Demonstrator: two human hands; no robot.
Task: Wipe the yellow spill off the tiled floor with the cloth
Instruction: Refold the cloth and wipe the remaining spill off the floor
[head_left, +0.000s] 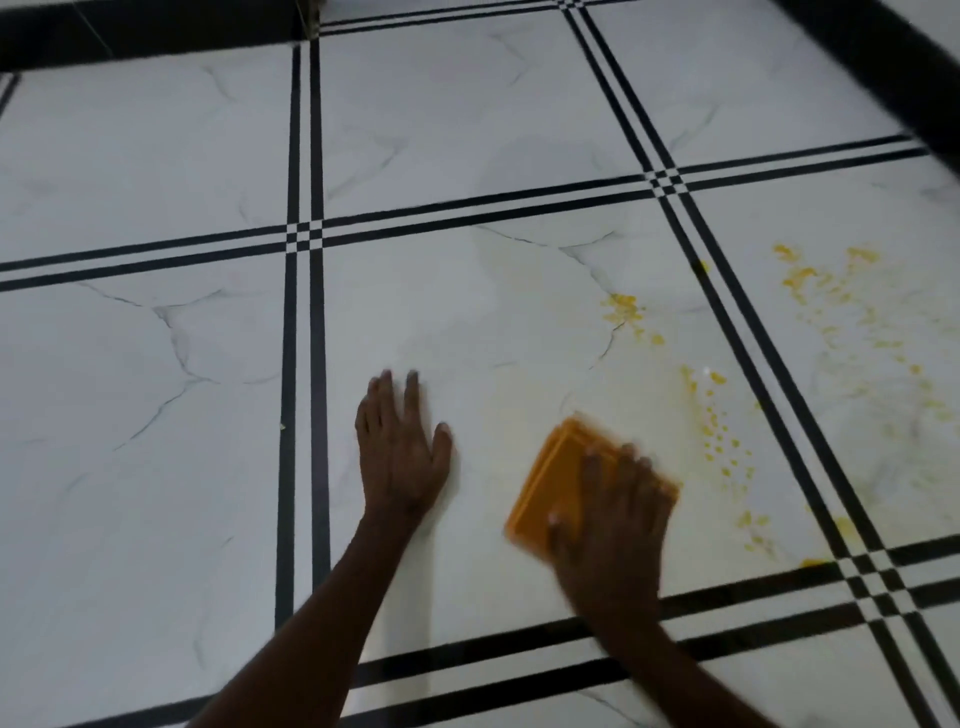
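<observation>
An orange folded cloth (558, 478) lies flat on the white marble-look tiled floor (156, 364). My right hand (615, 514) presses down on it, fingers spread over its right half; the hand and cloth are blurred. Yellow spill (831, 312) spreads in drops and streaks to the right of the cloth, across two tiles, with a small patch (621, 309) farther up. My left hand (402, 452) rests flat on the tile to the left of the cloth, fingers apart, holding nothing.
Black double stripes (304, 312) run between the tiles. A dark skirting band (145, 36) borders the floor at the far edge and at the upper right corner.
</observation>
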